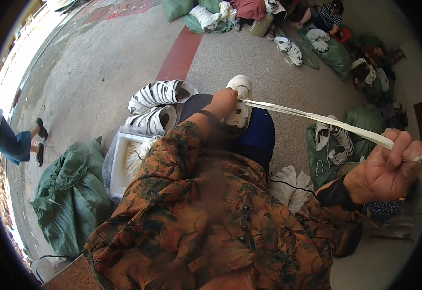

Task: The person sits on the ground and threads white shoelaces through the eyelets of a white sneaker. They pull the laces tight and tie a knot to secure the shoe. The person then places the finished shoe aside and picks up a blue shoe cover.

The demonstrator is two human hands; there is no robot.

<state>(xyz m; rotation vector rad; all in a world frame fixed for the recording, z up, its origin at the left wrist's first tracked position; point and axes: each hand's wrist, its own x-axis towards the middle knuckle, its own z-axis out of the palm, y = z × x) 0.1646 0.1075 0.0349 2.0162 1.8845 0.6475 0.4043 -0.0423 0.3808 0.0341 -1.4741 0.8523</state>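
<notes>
A white shoe point(240, 86) rests over my lap, its toe pointing away from me. My left hand point(224, 103) is closed on its left side, the fingertips partly hidden against it. From the shoe a flat white shoelace point(312, 116) stretches tight to the right. My right hand point(390, 164), far out to the right, is closed in a fist around the other end of the lace, and a short tip sticks out past the fingers.
Stacks of white shoe uppers point(155, 99) lie left of my knees, beside a white box point(120, 166) of laces and a green sack point(75, 193). More uppers point(334, 140) lie on green sacking at right. Other people point(322, 19) sit far back; someone's legs point(20, 142) are at left.
</notes>
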